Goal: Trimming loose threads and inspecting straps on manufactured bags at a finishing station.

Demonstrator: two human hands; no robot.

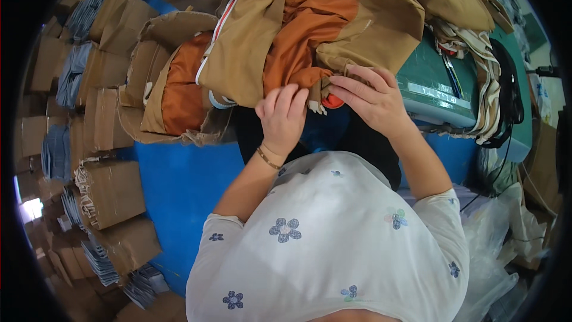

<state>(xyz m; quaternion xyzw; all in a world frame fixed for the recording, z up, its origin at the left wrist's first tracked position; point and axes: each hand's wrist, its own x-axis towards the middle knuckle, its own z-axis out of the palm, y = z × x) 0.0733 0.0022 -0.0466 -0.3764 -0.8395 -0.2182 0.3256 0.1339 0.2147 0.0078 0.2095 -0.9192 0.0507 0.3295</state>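
Observation:
A tan and orange garment (319, 18) lies bunched over the work surface and hangs down toward my lap. My left hand (283, 119) is closed on the lower edge of its orange cloth, with the fingertips curled in. At a gathered tan part of the same garment, my right hand (372, 98) pinches the cloth between thumb and fingers. Between my hands a small bright red-orange piece (332, 101) and some pale ends show below the folds. What exactly the fingertips hold is partly hidden by the cloth.
Left of the garment stands an open cardboard box (132, 107) with more tan and orange cloth (185, 107). A slim cutting tool (454, 76) lies on the green table (426, 62), near striped bands (490, 89). Cartons (113, 194) line the left; clear plastic (488, 256) lies right.

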